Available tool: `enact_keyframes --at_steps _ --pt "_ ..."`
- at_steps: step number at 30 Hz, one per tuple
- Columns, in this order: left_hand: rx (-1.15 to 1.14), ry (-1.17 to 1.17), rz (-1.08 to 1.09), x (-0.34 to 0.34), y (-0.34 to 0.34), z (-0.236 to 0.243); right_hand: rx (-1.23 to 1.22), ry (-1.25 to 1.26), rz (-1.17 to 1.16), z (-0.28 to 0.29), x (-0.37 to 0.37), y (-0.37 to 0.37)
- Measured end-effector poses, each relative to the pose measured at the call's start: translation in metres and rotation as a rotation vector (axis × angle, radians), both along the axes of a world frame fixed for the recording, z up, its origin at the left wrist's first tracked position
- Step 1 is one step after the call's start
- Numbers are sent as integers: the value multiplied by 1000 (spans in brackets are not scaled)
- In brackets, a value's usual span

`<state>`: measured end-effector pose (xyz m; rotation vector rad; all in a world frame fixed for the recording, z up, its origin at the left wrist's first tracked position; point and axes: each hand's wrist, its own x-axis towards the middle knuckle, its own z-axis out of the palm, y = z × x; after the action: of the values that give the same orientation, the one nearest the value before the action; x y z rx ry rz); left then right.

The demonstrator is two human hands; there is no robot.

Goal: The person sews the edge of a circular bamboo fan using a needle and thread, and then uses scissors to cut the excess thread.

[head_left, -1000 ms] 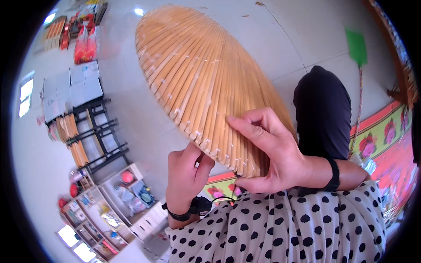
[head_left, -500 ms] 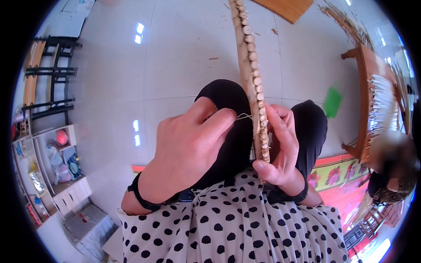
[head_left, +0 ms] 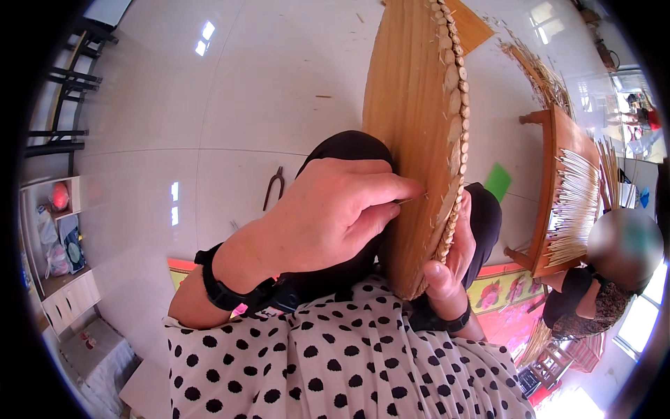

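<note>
A long wooden board (head_left: 401,112) stands tilted across my lap, its broad face turned to the left. Along its right edge runs a row of round, pale cut stalk ends (head_left: 463,105). My left hand (head_left: 314,216) is closed in a pinch near the middle of the board's face. A thin pale strand (head_left: 407,201) shows between its thumb and forefinger. Around the near right edge of the board, my right hand (head_left: 455,262) grips with the thumb in front; its other fingers are partly hidden behind the stalk ends.
On the tiled floor lie a dark two-pronged tool (head_left: 274,187) and a green sheet (head_left: 497,181). At right, a person (head_left: 593,304) sits by a wooden stand (head_left: 548,188) bearing many pale stalks. Loose stalks (head_left: 534,70) lie beyond it. Shelves (head_left: 70,286) stand at left.
The board has turned from nearly edge-on so its broad face now shows. My left hand has moved right onto that face. The two-pronged tool has come into view.
</note>
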<state>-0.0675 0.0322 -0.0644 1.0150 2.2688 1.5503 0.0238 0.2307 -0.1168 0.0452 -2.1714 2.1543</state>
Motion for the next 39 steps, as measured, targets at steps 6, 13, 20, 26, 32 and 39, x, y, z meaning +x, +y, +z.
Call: enact_keyframes --at_steps 6,13,20,26,32,39 --pt "-42 -32 -35 -5 -3 5 122 116 26 -3 -2 2" --pt "-124 -125 21 -2 -10 20 126 239 78 0 -12 -8" --pt "-175 -102 172 7 -3 26 50 295 34 5 -15 -16" --pt "-293 91 211 9 -2 27 -25 270 19 7 -15 -21" --pt "-341 180 241 9 -11 25 -71 247 28 6 -15 -26" --pt "-334 140 389 17 -13 20 -93 235 1 5 -14 -33"
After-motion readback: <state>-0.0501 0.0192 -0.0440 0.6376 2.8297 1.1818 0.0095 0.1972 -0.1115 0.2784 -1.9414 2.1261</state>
